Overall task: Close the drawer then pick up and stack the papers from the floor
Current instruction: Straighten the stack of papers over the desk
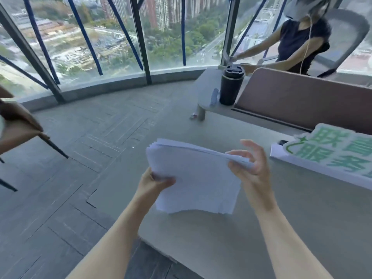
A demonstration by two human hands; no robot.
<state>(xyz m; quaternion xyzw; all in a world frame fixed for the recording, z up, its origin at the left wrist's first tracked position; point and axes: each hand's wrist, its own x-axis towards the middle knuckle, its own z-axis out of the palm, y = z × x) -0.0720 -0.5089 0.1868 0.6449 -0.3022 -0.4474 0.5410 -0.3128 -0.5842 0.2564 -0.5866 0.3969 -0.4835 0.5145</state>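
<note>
A thick stack of white papers [195, 178] is held upright over the grey desk [281, 228], its lower edge resting on the desktop. My left hand [155, 182] grips the stack's left side, thumb on the front sheet. My right hand [251, 160] pinches the upper right corner, with the other fingers spread. No drawer is in view.
A white sign with green characters [330, 154] lies on the desk at right. A black tumbler [231, 85] stands at the desk's far end beside a brown divider panel [302, 99]. Another person [298, 43] sits beyond it. A chair [18, 125] stands at left on the tiled floor.
</note>
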